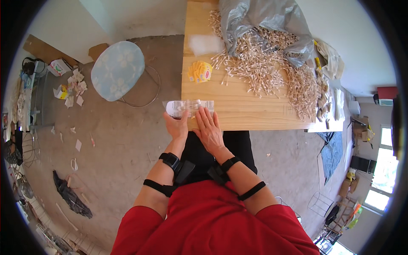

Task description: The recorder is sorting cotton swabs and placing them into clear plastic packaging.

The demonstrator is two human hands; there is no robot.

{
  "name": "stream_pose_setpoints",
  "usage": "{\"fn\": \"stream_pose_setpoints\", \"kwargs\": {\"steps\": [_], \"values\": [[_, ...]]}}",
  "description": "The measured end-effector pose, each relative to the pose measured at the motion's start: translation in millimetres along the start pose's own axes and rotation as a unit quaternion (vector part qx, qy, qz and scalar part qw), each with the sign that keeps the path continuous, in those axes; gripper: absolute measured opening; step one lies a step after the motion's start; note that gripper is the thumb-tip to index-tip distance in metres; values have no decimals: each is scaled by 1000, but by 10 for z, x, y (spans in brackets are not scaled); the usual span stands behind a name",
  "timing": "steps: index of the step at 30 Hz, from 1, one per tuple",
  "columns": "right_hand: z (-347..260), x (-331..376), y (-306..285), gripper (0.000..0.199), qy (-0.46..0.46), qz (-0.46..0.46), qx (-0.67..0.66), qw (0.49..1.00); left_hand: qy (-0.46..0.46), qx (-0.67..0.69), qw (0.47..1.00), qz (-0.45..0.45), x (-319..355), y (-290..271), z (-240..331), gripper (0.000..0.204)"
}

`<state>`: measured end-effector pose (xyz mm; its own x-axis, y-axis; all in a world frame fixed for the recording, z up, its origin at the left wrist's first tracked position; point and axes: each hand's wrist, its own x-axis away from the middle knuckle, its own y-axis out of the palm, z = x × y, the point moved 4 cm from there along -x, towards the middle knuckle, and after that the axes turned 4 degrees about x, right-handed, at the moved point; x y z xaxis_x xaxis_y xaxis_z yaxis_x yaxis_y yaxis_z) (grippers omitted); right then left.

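A clear plastic packet of cotton swabs (193, 103) lies across the left front corner of the wooden table (246, 114), its left end jutting past the edge. My left hand (176, 126) grips the packet's near side at that overhanging end; some of its fingers are hidden. Flat and stretched out, the fingers of my right hand (208, 129) rest against the packet's near right part. Farther back lie several small yellow cards (200, 71). A large heap of loose cotton swabs (255, 68) spreads over the table, partly under a grey plastic bag (267, 17).
A stack of clear plastic sleeves (205, 44) sits at the table's left rear. A stool with a pale blue flowered cover (118, 71) stands left of the table. More swabs and bundles (324, 97) line its right side. Paper scraps (76, 83) litter the floor.
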<state>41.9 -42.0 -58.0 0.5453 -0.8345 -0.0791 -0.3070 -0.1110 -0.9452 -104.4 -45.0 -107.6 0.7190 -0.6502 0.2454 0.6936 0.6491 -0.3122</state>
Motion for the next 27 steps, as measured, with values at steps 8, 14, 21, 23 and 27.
{"fn": "stream_pose_setpoints", "kwargs": {"steps": [8,14,21,23,27], "values": [[-66,-31,-14,64,19,-14,7,1000,-145,228,954,-129,-16,-173,33,53],[-76,-40,23,64,18,-1,4,1000,-105,166,973,-117,-100,-168,185,52],[-54,-110,-37,63,9,2,8,1000,-102,163,974,-121,-127,-156,83,45],[-32,-142,-65,61,-3,-3,12,1000,-87,150,978,-117,-133,-143,71,44],[-12,-181,-84,60,-7,-6,9,1000,-72,140,984,-86,-146,-127,18,42]]}}
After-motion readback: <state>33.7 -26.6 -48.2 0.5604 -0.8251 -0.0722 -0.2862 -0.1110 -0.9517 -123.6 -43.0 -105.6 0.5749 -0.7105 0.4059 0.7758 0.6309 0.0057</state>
